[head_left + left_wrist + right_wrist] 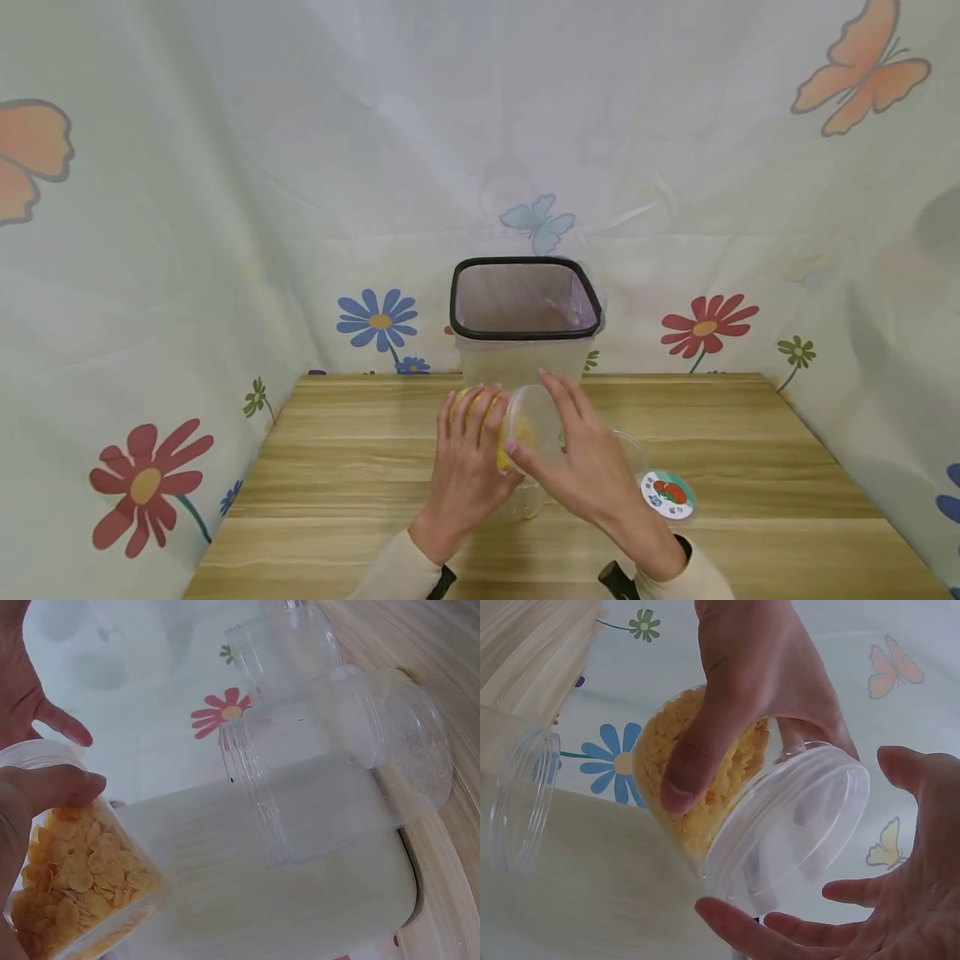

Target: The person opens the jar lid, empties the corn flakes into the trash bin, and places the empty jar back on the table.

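My left hand (468,458) grips a clear jar of yellow flakes (82,877), held tilted above the table. A translucent whitish lid (795,825) covers the jar's mouth, which faces my right hand (592,467). The right hand's fingers are spread around the lid, one fingertip right at its rim in the right wrist view. Under the hands stands an empty clear jar (337,765). Another clear jar (289,649) stands beside it, with a round lid bearing a tomato picture (667,494) lying to the right on the table.
A translucent bin (525,358) with a black rim and a plastic liner stands at the table's far edge. The wooden table (360,450) runs back to a flowered and butterfly-printed curtain (375,167), which also hangs on both sides.
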The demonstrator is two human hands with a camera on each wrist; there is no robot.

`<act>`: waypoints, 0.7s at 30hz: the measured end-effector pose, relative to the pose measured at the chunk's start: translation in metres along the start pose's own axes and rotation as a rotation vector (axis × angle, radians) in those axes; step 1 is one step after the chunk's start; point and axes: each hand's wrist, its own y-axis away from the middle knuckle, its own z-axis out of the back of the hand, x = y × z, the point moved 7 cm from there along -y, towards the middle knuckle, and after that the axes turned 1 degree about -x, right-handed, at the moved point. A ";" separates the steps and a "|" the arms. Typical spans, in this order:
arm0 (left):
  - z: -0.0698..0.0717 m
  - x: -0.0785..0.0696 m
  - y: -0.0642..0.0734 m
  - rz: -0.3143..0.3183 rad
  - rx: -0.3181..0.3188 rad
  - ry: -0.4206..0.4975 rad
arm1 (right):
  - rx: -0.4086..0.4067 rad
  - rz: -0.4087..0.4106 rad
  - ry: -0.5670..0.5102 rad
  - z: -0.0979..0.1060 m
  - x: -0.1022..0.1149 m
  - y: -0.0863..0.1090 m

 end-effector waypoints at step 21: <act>0.001 0.001 0.003 0.015 0.008 0.022 | 0.005 0.334 0.002 -0.001 0.009 -0.001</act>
